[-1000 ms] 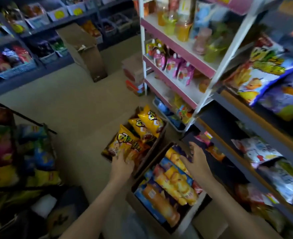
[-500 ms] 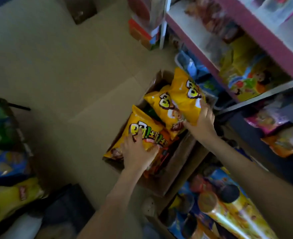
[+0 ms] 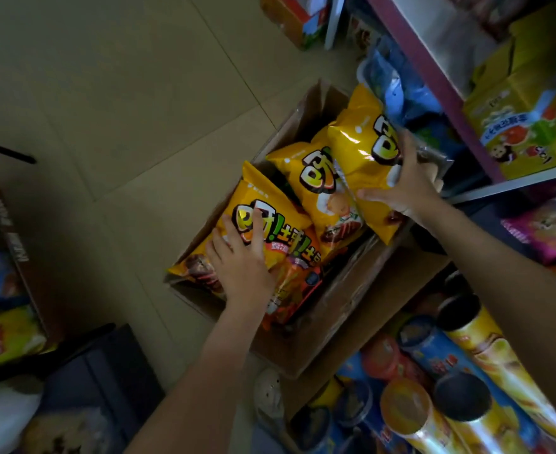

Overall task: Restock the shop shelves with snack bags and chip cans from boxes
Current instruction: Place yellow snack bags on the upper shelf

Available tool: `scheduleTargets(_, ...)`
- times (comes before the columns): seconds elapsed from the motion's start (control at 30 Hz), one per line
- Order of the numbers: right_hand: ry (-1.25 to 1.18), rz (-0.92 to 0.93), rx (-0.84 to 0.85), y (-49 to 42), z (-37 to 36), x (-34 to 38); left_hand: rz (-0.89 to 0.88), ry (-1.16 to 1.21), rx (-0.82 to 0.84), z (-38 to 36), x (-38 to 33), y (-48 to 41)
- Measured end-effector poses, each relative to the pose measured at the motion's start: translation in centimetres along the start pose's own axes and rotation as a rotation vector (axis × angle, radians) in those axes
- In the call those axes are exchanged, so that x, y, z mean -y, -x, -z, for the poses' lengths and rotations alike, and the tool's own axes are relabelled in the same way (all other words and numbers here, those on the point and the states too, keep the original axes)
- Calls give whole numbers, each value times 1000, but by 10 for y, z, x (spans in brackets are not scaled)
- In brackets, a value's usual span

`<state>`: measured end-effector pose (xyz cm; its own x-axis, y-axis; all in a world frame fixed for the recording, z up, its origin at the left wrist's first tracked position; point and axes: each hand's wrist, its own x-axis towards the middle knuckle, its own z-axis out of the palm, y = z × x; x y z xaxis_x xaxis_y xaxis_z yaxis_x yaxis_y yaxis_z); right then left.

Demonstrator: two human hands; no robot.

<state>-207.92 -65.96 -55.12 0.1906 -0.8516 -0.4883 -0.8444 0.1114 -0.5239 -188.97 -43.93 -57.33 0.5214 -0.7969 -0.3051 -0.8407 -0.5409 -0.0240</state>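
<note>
An open cardboard box (image 3: 329, 316) on the floor holds three yellow snack bags. My left hand (image 3: 240, 267) rests on the nearest yellow bag (image 3: 263, 224), fingers spread over its front. My right hand (image 3: 404, 185) grips the far yellow bag (image 3: 358, 158) at its right edge, thumb on the front and fingers round the side. A third yellow bag (image 3: 312, 185) stands between them. An orange bag (image 3: 299, 283) lies under my left hand's bag. Chip cans (image 3: 466, 381) stand in a second box at the lower right.
A pink-edged shelf (image 3: 433, 80) with yellow packs (image 3: 528, 126) rises at the right, a lower shelf with a purple bag (image 3: 545, 224) beneath it. A rack of snack bags (image 3: 1, 335) stands at the left. Bare tiled floor (image 3: 122, 93) lies beyond the box.
The view has dropped and closed in on the box. My right hand went from the can box to the far yellow bag and now grips it; my left hand stays on the near bag.
</note>
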Motion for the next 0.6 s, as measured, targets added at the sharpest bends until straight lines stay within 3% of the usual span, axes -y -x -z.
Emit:
scheduleTargets(0.27,151,67,-87,21,-2,19,20,67,-78,25,2,11)
scheduleTargets(0.4,11,118,-55,42,10,20,61,150,21,70,3,24)
scheduleTargets(0.6,-207,115,-61,109,71,39,170,361,-39,165,-12,54)
